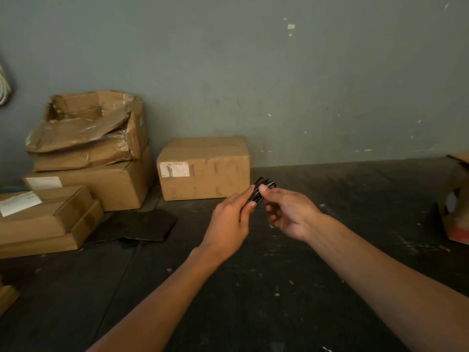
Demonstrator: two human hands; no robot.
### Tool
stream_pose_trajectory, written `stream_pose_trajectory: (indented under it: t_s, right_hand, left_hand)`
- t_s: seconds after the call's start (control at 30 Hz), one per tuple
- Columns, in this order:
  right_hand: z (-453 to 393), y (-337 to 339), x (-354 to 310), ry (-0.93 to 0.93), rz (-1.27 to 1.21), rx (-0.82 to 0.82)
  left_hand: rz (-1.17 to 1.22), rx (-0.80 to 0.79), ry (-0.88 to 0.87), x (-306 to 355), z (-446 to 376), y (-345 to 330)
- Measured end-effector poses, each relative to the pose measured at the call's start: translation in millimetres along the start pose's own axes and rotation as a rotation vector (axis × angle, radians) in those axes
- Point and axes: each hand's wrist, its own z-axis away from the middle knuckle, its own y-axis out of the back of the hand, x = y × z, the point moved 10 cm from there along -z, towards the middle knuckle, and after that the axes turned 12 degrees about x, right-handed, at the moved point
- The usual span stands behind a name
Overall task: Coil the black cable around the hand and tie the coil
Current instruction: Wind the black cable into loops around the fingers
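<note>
A small black cable coil (264, 187), with thin pale glints across its loops, is held in the air above the dark floor, in the middle of the view. My left hand (232, 219) pinches its lower left side between thumb and fingers. My right hand (289, 212) presses its thumb on the coil's right side, with the other fingers curled underneath. Much of the coil is hidden behind the fingers, and I cannot make out a loose end.
Stacked cardboard boxes (86, 158) stand at the left against the grey wall, and one closed box (203, 168) sits just behind my hands. A flat black sheet (142, 226) lies on the dark floor (330, 262). Another torn box (456, 199) is at the right edge.
</note>
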Motion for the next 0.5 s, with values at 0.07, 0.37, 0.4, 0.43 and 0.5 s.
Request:
stream_pose_trajectory:
  t_s: [0.07, 0.37, 0.4, 0.43, 0.5]
  right_hand:
    - [-2, 4, 10, -0.033, -0.004, 0.012]
    - [-6, 25, 52, -0.206, -0.001, 0.09]
    - [-6, 25, 55, -0.22, 0.006, 0.089]
    - [-6, 26, 58, -0.235, 0.012, 0.084]
    - [-7, 27, 65, -0.266, 0.024, 0.066]
  left_hand:
    - [0.006, -0.028, -0.001, -2, 3, -5]
    - [0.006, -0.21, 0.037, -15, 23, -36]
    - [0.0, -0.207, 0.041, -17, 23, -37]
    - [-0.002, -0.204, 0.047, -19, 23, -39]
    - [-0.008, -0.208, 0.053, -23, 25, -42]
